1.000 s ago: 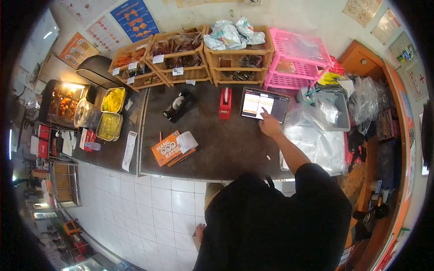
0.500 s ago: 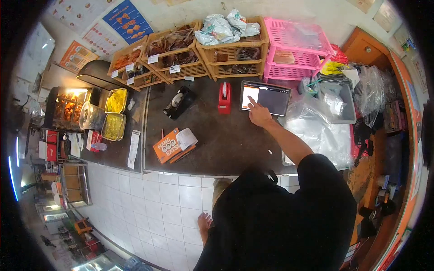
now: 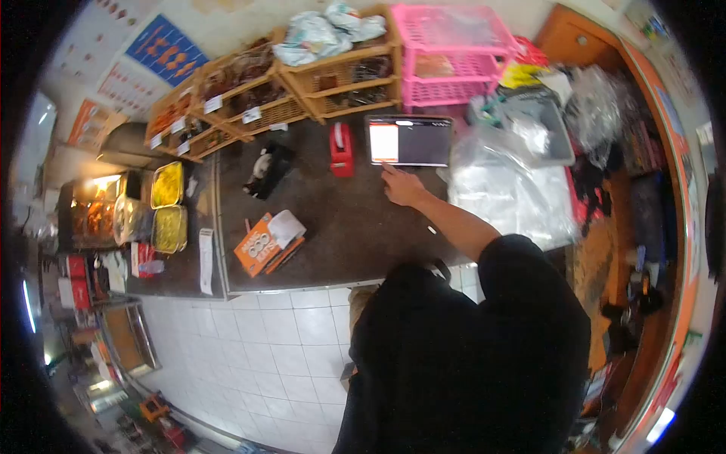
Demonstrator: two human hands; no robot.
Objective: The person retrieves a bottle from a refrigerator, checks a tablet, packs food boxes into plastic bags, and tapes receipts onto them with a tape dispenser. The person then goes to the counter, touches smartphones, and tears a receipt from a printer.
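Note:
A tablet (image 3: 409, 141) stands on the dark counter, its screen lit white on the left side and dark on the right. My right hand (image 3: 403, 187) is at its lower left edge, index finger stretched out towards the bottom of the white panel. Whether the fingertip touches the tablet I cannot tell. Nothing is held in this hand, and its fingers are apart. My left hand is out of sight, hidden by my body. Left of the tablet stands a red tape dispenser (image 3: 341, 151), and further left a black tape dispenser (image 3: 266, 171).
Orange booklets (image 3: 257, 251) with a paper slip lie near the counter's (image 3: 325, 227) front edge. Clear plastic bags (image 3: 507, 189) are stacked on the right beside a grey bin (image 3: 558, 144). Behind stand wicker racks (image 3: 344, 79) and a pink rack (image 3: 446, 87). Food trays (image 3: 168, 229) sit left.
My right hand has drawn back from the middle of the white panel to the tablet's lower edge. My left hand has gone out of sight. The camera view has shifted and tilted.

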